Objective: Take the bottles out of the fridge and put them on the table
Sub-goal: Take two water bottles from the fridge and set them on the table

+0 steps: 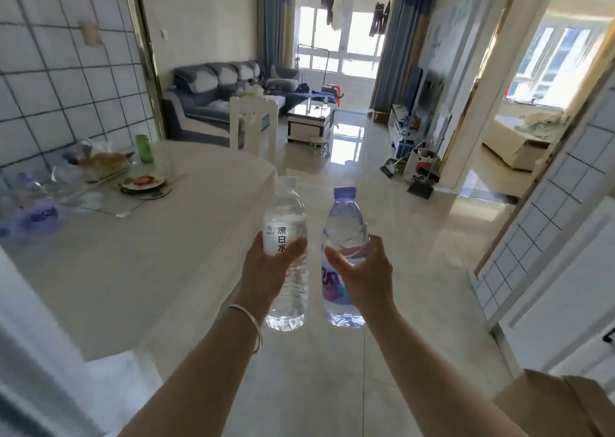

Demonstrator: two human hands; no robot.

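Clear plastic water bottles in both fists: my left hand (pixel 266 267) clamps the white-labelled bottle (pixel 285 253), my right hand (pixel 366 270) the purple-capped bottle (pixel 344 257), both upright over the floor, just off the dining table (pixel 139 270) edge. Carry step, approx. Next: swing left & set down on the bare near end; dishes (pixel 143 183) crowd the far end.

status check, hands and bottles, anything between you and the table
Left hand gripping white-label bottle; right hand gripping purple-cap bottle. Both upright over floor, right of table. Near table end bare; dishes at far end.
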